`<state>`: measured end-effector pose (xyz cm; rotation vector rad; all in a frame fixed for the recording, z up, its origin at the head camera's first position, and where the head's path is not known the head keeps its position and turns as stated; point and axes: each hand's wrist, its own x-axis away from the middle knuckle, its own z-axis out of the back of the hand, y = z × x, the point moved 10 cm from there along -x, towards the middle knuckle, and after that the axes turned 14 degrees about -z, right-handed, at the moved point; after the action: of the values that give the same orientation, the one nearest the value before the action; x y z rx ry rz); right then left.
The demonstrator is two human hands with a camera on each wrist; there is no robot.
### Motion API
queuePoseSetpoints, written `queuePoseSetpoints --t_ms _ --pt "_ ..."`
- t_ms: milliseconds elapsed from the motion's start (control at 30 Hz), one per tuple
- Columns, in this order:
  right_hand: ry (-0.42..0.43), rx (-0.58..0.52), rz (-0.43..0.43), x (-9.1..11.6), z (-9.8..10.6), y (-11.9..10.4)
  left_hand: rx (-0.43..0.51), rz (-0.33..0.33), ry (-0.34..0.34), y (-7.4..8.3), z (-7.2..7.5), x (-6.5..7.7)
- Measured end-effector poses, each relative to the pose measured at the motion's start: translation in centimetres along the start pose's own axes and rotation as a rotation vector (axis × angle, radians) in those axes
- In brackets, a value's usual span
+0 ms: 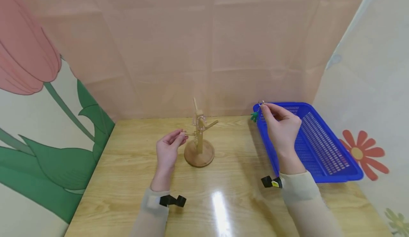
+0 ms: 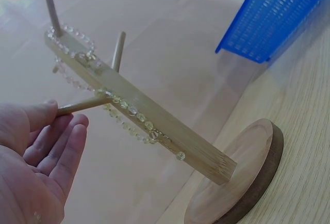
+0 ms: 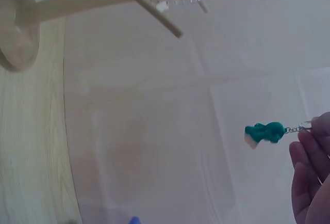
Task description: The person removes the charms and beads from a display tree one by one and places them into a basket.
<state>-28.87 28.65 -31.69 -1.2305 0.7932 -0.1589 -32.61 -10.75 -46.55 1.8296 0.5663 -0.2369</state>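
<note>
A wooden jewellery stand [image 1: 199, 143] with a round base and several pegs stands upright on the table. My left hand [image 1: 168, 149] pinches the end of its left peg [image 2: 85, 105] between thumb and fingers. A bracelet of yellowish clear beads [image 2: 141, 116] hangs where that peg meets the post, and pale pink beads [image 2: 73, 83] hang higher up. Over the near left corner of the blue basket, my right hand [image 1: 283, 125] pinches a keychain by its metal ring. The keychain's green figure [image 3: 268, 131] dangles from a short chain, its lower end pale.
The blue plastic basket [image 1: 345, 141] with mesh walls stands at the right of the wooden table [image 1: 127, 176]. A pinkish cloth backdrop [image 1: 159, 52] rises behind the table, and flower-printed sheets flank both sides.
</note>
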Motion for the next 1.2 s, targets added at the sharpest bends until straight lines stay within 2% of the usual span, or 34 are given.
queuePoseSetpoints --t_ms 133,367,500,633,767,1000,1200 --pt "0.001 0.046 -0.063 -1.3 1.3 1.1 -0.002 -0.001 0.002 0.0 0.1 0.1" --pt "-0.011 0.208 -0.191 -3.2 3.9 4.9 0.009 0.01 0.008 -0.1 -0.1 -0.1" --pt "-0.03 0.226 -0.29 -3.6 5.1 7.2 0.017 0.006 0.011 0.0 -0.1 -0.1" --pt "-0.034 0.231 -0.353 -3.9 5.9 8.4 0.011 0.006 0.003 -0.1 0.0 0.0" --pt "-0.068 0.248 -0.386 -4.5 6.3 8.8 0.0 0.01 0.003 -0.1 0.0 0.1" --pt "-0.177 0.392 -0.361 -5.3 7.0 9.7 0.014 0.009 0.018 -0.1 0.0 0.1" --pt "-0.183 0.445 -0.377 -5.9 8.3 11.3 0.015 -0.006 0.015 -0.2 0.0 0.1"
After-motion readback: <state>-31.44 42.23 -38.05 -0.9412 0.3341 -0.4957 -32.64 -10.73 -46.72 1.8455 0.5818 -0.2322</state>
